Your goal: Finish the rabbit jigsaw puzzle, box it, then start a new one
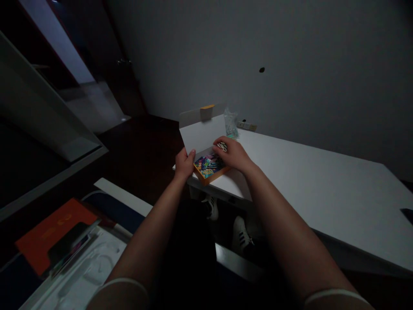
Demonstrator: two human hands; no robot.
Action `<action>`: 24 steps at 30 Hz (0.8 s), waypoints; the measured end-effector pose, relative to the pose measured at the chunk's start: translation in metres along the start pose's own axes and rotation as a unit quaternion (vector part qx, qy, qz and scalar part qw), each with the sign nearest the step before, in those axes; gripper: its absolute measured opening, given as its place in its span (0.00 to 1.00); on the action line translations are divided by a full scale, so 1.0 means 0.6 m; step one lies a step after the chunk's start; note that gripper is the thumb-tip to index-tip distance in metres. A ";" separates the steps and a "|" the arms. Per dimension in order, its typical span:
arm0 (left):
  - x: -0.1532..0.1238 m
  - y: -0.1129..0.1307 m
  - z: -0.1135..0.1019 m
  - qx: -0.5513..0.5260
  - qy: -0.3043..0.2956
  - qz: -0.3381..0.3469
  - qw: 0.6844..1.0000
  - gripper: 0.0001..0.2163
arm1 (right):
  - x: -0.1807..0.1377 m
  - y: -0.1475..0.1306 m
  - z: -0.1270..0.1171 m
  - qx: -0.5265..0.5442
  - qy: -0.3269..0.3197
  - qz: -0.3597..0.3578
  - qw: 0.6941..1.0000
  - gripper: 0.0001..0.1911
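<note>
A small orange cardboard box (206, 178) lies at the near left corner of the white table (322, 185), its white lid (201, 131) standing open. Colourful small pieces (208, 165) fill it. My left hand (184, 163) grips the box's left edge, thumb up against the lid. My right hand (230, 153) rests over the box's right side with fingers curled onto the contents; what the fingertips pinch is hidden.
A clear plastic bag (231, 122) with small bits stands behind the box. A power strip (247, 126) lies at the table's back edge by the wall. Orange booklet (48, 232) and white packaging (84, 271) lie lower left. My white shoes (240, 234) show under the table.
</note>
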State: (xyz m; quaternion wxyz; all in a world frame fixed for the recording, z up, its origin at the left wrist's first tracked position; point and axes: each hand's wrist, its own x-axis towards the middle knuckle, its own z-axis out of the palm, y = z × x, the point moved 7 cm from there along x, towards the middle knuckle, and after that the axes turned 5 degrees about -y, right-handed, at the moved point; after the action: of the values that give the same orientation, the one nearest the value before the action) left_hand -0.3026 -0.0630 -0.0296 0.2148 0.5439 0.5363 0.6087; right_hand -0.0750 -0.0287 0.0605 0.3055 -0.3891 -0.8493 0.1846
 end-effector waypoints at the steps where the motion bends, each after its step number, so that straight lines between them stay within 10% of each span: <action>1: 0.000 0.000 0.000 0.000 0.001 0.000 1.000 0.15 | -0.001 0.008 -0.011 0.005 0.014 0.005 1.000 0.10; 10: -0.002 0.004 0.000 0.006 -0.005 0.001 1.000 0.14 | 0.013 -0.012 0.026 -0.113 -0.075 -0.037 0.990 0.14; 16: -0.003 0.006 -0.001 0.008 -0.011 0.000 1.000 0.14 | 0.009 -0.031 0.060 0.047 -0.134 -0.087 0.986 0.22; 24: -0.001 0.008 -0.011 -0.026 0.018 -0.004 0.999 0.18 | 0.004 0.079 -0.050 0.137 0.163 0.052 0.976 0.19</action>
State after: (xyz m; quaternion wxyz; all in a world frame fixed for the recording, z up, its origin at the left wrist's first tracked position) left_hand -0.3071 -0.0680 -0.0247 0.2215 0.5249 0.5258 0.6316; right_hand -0.0305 0.0053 0.0574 0.4798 -0.4123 -0.7334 0.2490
